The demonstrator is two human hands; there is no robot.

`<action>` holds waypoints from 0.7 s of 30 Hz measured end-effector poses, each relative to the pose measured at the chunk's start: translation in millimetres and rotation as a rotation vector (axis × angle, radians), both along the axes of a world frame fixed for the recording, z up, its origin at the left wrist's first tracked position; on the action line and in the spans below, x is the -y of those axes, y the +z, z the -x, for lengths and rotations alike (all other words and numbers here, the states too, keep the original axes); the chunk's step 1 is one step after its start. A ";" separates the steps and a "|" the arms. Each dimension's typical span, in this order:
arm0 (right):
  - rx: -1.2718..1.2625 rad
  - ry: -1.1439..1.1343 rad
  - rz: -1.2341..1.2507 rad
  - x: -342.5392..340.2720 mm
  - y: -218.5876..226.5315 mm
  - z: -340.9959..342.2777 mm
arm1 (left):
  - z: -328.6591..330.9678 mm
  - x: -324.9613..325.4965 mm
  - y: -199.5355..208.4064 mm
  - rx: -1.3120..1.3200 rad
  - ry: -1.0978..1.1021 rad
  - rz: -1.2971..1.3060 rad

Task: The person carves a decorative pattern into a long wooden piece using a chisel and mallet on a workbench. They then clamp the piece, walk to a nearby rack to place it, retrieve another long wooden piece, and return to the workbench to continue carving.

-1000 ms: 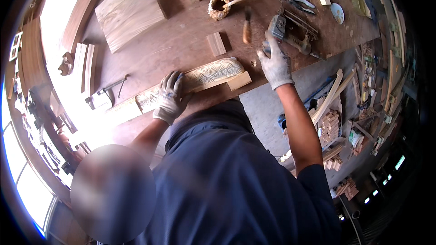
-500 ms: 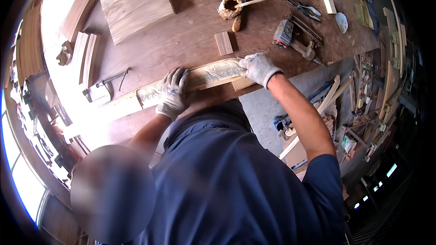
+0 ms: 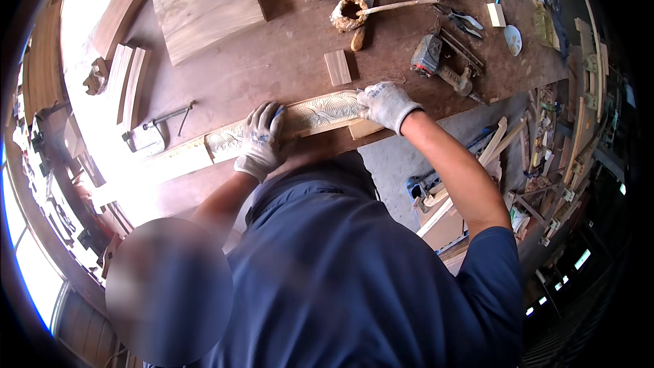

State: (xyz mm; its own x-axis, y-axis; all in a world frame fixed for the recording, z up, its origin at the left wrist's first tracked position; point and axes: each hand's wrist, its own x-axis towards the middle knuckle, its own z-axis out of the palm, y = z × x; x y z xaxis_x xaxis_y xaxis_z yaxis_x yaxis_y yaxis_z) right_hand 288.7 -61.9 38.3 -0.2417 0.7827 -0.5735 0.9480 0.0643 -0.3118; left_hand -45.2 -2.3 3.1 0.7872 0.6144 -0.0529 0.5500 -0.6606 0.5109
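Head view — left hand, right hand — both on carved board

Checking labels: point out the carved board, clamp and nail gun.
Carved board [image 3: 319, 112], head view: on its patterned face.
Clamp [image 3: 169, 116], head view: on its metal bar.
Nail gun [image 3: 428, 54], head view: on its grey housing.

One carved board; one nail gun; one clamp.
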 end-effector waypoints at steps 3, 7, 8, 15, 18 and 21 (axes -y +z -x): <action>0.008 0.046 0.001 4.2 1.1 -5.8 | 0.1 0.9 -0.5 0.002 -0.001 0.006; 0.109 0.179 0.030 13.1 -10.8 -45.2 | -1.0 -0.7 1.8 -0.026 0.005 0.008; 0.075 0.077 0.056 18.8 -10.9 -53.7 | -1.0 -1.4 1.7 -0.016 0.004 0.005; -0.042 -0.023 -0.021 10.0 -3.3 -12.6 | 0.8 0.7 0.0 0.015 0.005 -0.006; 0.008 0.034 -0.044 9.7 -5.2 -19.3 | -0.6 1.1 1.2 0.014 0.014 -0.001; 0.114 0.162 -0.075 14.6 -10.4 -41.8 | -0.5 1.3 0.3 0.008 0.012 -0.014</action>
State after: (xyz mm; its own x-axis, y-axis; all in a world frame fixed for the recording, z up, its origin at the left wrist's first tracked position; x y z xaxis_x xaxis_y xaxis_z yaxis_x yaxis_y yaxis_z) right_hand 330.6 -76.6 28.0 -0.3049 0.7801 -0.5463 0.9522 0.2380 -0.1915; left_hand -44.6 -3.6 3.4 0.7803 0.6243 -0.0382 0.5537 -0.6611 0.5063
